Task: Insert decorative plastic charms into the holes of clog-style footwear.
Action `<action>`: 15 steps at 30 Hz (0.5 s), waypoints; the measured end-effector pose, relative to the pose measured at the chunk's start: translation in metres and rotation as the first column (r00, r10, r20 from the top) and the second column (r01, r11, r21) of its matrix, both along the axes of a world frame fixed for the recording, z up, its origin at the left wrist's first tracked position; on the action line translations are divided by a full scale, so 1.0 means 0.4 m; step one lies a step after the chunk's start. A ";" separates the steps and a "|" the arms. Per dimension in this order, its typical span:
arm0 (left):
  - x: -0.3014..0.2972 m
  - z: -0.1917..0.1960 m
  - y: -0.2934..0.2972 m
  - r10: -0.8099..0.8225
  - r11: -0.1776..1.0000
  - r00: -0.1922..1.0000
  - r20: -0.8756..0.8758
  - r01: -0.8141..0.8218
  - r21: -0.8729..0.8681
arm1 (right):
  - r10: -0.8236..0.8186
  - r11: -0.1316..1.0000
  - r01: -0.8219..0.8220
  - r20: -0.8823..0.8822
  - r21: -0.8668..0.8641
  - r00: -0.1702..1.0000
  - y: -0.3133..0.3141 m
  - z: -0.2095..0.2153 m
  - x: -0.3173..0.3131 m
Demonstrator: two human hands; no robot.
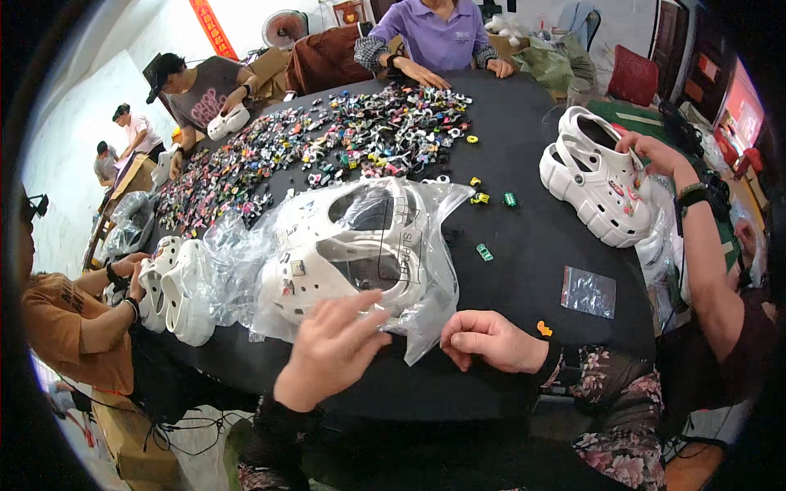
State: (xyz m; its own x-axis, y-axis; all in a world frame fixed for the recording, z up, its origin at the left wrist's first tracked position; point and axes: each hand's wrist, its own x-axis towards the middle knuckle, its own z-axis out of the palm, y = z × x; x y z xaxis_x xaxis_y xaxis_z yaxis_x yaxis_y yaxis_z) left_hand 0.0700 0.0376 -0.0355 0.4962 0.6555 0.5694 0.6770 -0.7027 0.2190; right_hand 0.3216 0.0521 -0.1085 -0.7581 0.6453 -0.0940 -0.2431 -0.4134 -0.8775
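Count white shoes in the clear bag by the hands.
2: a far shoe and a near shoe, side by side in the clear bag, the latter by the left hand. Plastic hides some detail.

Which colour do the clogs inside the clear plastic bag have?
The clogs are white, best seen in the head view.

Two bagged white clogs (284, 293), two loose green charms (485, 252), one flat packet (589, 292), one fan (286, 29)

The left hand (332, 348) is extended forward, its fingers slightly parted; the right hand (491, 338) is turned inward, its fingers curled.
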 end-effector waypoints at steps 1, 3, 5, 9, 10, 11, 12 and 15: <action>-0.027 0.004 -0.009 0.037 0.996 0.993 0.116 -0.027 -0.081 | -0.015 1.000 0.015 -0.006 0.003 1.000 -0.002 0.000 0.000; -0.083 0.017 -0.011 0.177 0.984 0.976 0.128 -0.180 0.011 | -0.016 1.000 0.016 -0.011 0.002 1.000 0.000 0.001 -0.007; -0.142 -0.006 0.006 0.286 0.957 0.945 0.158 -0.288 -0.009 | -0.108 0.988 0.102 0.050 0.116 0.993 0.006 0.012 -0.004; -0.306 -0.057 0.053 0.568 0.817 0.798 0.201 -0.576 -0.020 | -0.340 0.907 0.253 0.230 0.336 0.912 0.028 0.046 -0.006; -0.347 -0.081 0.064 0.603 0.795 0.758 0.249 -0.597 -0.109 | -0.383 0.894 0.278 0.275 0.353 0.882 0.032 0.064 -0.006; -0.383 -0.105 0.075 0.610 0.789 0.750 0.256 -0.605 -0.110 | -0.403 0.883 0.283 0.295 0.375 0.866 0.040 0.067 0.002; -0.402 -0.112 0.082 0.627 0.779 0.727 0.279 -0.586 -0.225 | -0.428 0.866 0.283 0.318 0.413 0.846 0.044 0.076 0.006; -0.445 -0.142 0.093 0.667 0.741 0.691 0.278 -0.575 -0.347 | -0.479 0.810 0.269 0.325 0.521 0.815 0.063 0.074 0.017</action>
